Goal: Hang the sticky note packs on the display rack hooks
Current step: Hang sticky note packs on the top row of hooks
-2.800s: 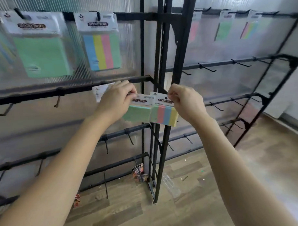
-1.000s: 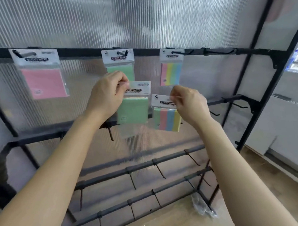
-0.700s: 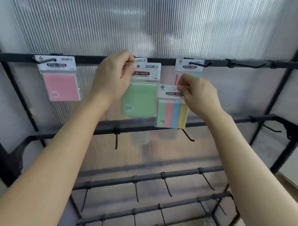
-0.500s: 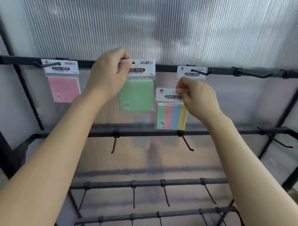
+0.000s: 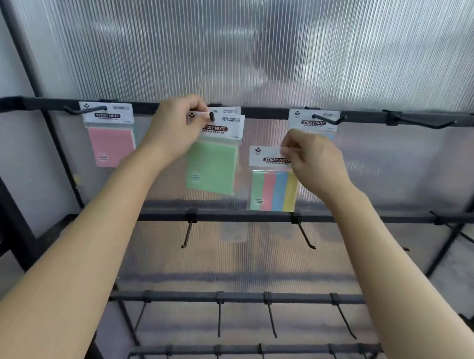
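My left hand (image 5: 175, 129) pinches the white header of a green sticky note pack (image 5: 212, 167) at the top bar of the black rack (image 5: 265, 113). The tip of a hook (image 5: 212, 115) pokes through that header, and another green pack hangs just behind it. My right hand (image 5: 312, 159) pinches the header of a striped multicolour pack (image 5: 274, 190), held below and left of a hook (image 5: 328, 120) that carries another pack, mostly hidden by the hand. A pink pack (image 5: 110, 145) hangs on the left hook.
An empty hook (image 5: 423, 122) sticks out of the top bar at the right. Lower bars (image 5: 232, 214) carry several empty hooks pointing down and toward me. A ribbed translucent panel (image 5: 251, 43) backs the rack. A dark upright post (image 5: 12, 216) stands at the left.
I moved from the rack's corner to this panel and raised both packs. The green pack went up onto the top-bar hook; the striped pack rose slightly toward the right hook.
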The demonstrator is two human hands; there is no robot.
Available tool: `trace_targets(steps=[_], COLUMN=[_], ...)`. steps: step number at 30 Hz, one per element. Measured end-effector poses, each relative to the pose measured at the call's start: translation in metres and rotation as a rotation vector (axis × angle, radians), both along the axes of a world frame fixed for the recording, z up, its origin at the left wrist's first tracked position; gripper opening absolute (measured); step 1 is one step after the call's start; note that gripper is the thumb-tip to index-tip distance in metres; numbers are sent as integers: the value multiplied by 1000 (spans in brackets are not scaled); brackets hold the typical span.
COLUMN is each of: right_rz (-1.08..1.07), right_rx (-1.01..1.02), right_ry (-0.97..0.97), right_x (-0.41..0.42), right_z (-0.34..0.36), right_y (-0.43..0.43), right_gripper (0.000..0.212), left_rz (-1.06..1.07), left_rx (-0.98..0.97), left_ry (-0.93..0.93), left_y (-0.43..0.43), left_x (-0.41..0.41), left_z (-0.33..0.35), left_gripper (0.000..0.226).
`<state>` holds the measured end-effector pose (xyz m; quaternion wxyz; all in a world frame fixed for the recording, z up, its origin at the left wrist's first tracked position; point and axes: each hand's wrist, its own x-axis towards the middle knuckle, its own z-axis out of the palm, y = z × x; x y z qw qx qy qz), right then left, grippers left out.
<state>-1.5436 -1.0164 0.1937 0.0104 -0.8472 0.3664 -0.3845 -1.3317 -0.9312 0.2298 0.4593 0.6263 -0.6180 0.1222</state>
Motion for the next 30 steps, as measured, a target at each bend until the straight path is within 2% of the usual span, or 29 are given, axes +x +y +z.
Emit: trace_targets(steps=[9, 15, 18, 19, 22, 24, 30], right_rz=[-21, -52, -66, -70, -81, -93, -133], right_rx=[-19, -18, -10, -8, -4, 3, 32], right_ry=[-2, 16, 12, 14, 20, 19, 17], right_x=[3, 2, -3, -5, -12, -18, -39], right_z=[0, -1, -2, -3, -6, -9, -16], right_y=[0, -1, 0, 0, 1, 0, -1], right_gripper=[8, 9, 8, 8, 9, 9, 9], left_rz=[160, 332, 362, 362, 339, 339, 340], left_rx=[-108, -129, -156, -162, -83, -15, 185], left_ry=[125, 113, 98, 87, 23, -30, -206], left_y=[-41, -50, -49, -47, -36, -24, -2], left_x=[14, 11, 7, 6, 4, 1, -20], left_z=[-7, -9, -16, -21, -39, -55, -91], left_gripper=[9, 16, 16, 22, 56, 69, 68])
